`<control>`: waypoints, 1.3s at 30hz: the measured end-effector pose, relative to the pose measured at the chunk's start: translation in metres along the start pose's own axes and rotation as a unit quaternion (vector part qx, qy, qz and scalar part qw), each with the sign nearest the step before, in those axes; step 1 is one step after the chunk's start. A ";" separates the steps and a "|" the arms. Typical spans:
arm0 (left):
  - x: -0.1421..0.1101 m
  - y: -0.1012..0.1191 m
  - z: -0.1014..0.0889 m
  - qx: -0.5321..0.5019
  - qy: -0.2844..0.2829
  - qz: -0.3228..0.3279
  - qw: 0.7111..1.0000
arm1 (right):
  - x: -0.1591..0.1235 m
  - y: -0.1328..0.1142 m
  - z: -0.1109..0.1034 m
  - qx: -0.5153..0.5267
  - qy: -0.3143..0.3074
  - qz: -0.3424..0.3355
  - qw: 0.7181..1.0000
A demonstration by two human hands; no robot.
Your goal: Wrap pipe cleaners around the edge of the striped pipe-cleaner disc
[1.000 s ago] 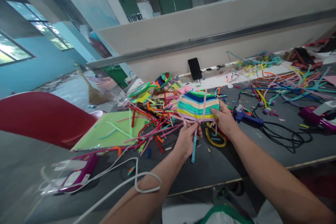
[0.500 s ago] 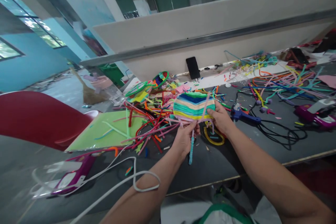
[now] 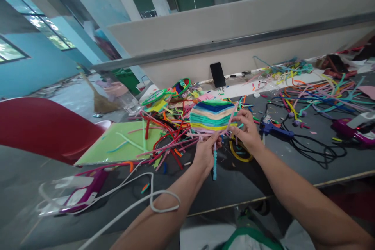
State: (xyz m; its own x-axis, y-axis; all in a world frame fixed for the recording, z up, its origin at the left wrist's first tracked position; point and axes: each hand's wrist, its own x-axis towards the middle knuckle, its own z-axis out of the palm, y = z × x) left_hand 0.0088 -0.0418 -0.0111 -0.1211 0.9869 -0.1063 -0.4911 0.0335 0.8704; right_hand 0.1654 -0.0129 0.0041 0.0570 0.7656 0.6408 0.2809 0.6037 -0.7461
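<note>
A striped panel of pipe cleaners (image 3: 212, 119), in green, blue, cream, teal, yellow and pink bands, is held up above the table. My left hand (image 3: 206, 152) pinches its lower edge, where pink strands stick out to the left. Below that hand hangs a twisted light-blue pipe cleaner stem (image 3: 215, 166). At the panel's right edge, my right hand (image 3: 247, 131) has its fingers curled and its thumb against a pink pipe cleaner (image 3: 233, 115) that slants up across the corner. The exact grip of those fingers is partly hidden.
Loose pipe cleaners (image 3: 170, 136) cover the table left of my hands, beside a green sheet (image 3: 108, 144). A blue glue gun (image 3: 277, 129) with a black cord lies at right. A phone (image 3: 217, 75) leans on the divider. A white cable (image 3: 131, 203) crosses near my left arm.
My right hand has shifted from gripping the panel's right edge to the pink pipe cleaner, its fingers now raised and curled. The pink strand leans further right. My left hand keeps its hold.
</note>
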 end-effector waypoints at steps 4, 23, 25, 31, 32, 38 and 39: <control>-0.001 0.000 0.002 -0.015 0.000 -0.006 1.000 | 0.001 -0.001 0.003 -0.005 0.001 -0.003 1.000; -0.001 0.007 -0.006 -0.014 -0.006 -0.036 0.999 | -0.006 -0.005 0.009 -0.089 0.041 -0.028 0.995; 0.000 0.009 -0.007 -0.022 0.000 -0.033 0.999 | -0.006 -0.005 0.010 -0.083 0.047 -0.028 0.995; 0.001 0.013 -0.008 -0.037 0.019 -0.034 0.999 | -0.007 -0.002 0.012 -0.057 0.037 0.005 0.998; 0.001 0.013 -0.008 -0.036 0.020 -0.031 0.999 | -0.007 -0.002 0.012 -0.054 0.031 0.023 0.998; 0.003 0.012 -0.009 -0.039 0.015 -0.032 0.999 | -0.009 -0.006 0.012 -0.056 0.027 0.143 0.988; 0.003 0.012 -0.009 -0.041 0.016 -0.032 0.999 | -0.010 -0.005 0.012 -0.034 0.028 0.161 0.986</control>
State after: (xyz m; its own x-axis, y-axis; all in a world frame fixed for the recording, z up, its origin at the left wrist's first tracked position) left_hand -0.0054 -0.0403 -0.0056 -0.1138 0.9776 -0.1771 -0.5670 0.0825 0.8196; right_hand 0.1517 -0.0207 -0.0011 0.2064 0.9005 0.3828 0.3023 0.3134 -0.9002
